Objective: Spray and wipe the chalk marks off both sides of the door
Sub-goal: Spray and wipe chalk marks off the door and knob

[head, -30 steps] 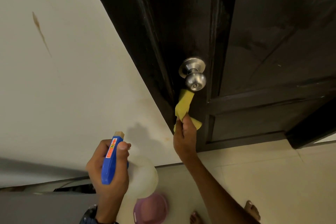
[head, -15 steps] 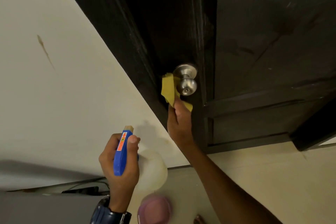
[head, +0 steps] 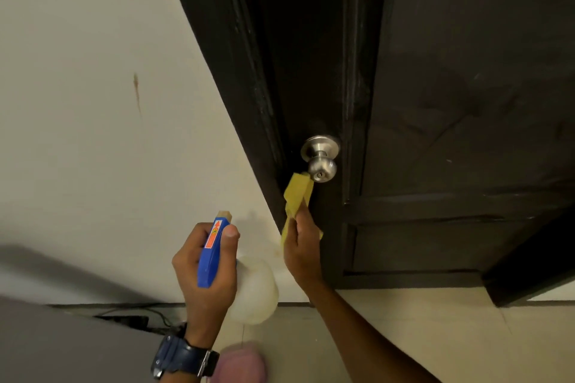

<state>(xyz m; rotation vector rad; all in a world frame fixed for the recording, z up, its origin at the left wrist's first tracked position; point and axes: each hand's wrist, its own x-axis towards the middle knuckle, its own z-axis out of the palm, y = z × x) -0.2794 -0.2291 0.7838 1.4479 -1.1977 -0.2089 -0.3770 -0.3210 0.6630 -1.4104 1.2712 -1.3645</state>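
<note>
right hand (head: 303, 247) pinches yellow cloth (head: 297, 196) just under door (head: 451, 102) knob (head: 322, 158); left hand (head: 208, 270) fingers wrapped round spray bottle (head: 214, 253).

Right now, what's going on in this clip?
A person is cleaning a dark door. The right hand pinches a yellow cloth held up against the door edge, its top corner just below the silver knob. The left hand grips a spray bottle with a blue head and a pale body, held out in front of the white wall, not aimed at the door. No chalk marks can be made out near the knob.
</note>
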